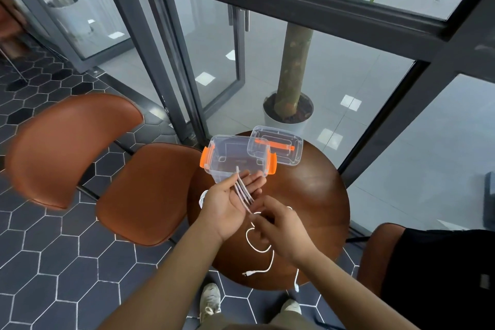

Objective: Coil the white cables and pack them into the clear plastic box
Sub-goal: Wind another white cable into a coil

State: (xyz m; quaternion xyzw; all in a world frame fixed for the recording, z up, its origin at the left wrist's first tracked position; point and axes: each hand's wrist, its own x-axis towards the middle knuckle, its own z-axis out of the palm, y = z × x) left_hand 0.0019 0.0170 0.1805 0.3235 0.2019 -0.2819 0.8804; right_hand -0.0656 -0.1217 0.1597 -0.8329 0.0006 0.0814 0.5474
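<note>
Cable (242, 190) loops lie lengthwise along my flat, open left hand (227, 203), pointing at the clear box (214, 169) on the table (308, 195). My right hand (278, 228) seems to pinch the trailing tail.

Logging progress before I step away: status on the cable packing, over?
Left hand open, palm up, white cable looped across it. Right hand pinches its slack. Clear box open on table, lid beside it. Nothing blocking.

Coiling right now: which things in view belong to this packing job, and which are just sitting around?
Job: white cable, clear plastic box, its lid, left hand, right hand.
Lying about: brown chair, potted tree.
</note>
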